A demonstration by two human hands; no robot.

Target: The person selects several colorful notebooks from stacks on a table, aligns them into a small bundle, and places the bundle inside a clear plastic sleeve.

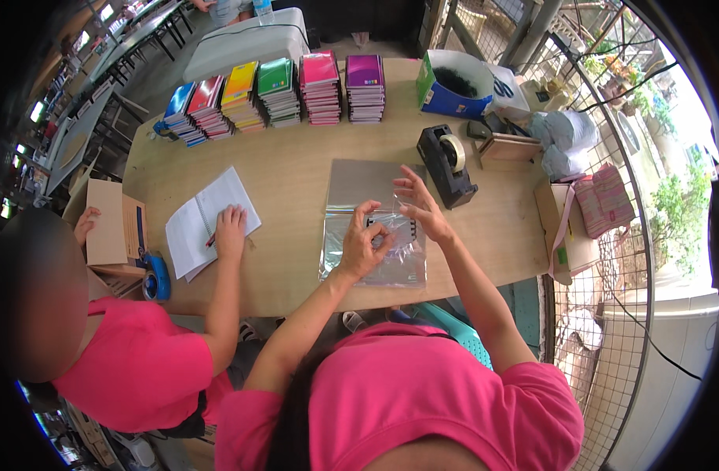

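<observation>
A stack of clear plastic bags [408, 271] lies flat in front of me, its glossy film catching the light. Over its middle is my left hand [362, 250], thumb and a finger curled together in a ring; whether film is caught in that pinch I cannot make out. My right hand [424, 210] hovers by the stack's right side, fingers spread and apart. A thin transparent sheet seems to stand up between the two hands, though its edges are hard to see. Dark print and a black striped edge show through the film beneath.
Stacked notebooks [321, 90] in several colours line the far edge. A black tape dispenser [447, 165] stands to the right, beyond it an open box [456, 82]. On the left, a co-worker's hand [231, 228] with a pen rests on an open notebook [210, 206], near a blue tape gun [155, 276].
</observation>
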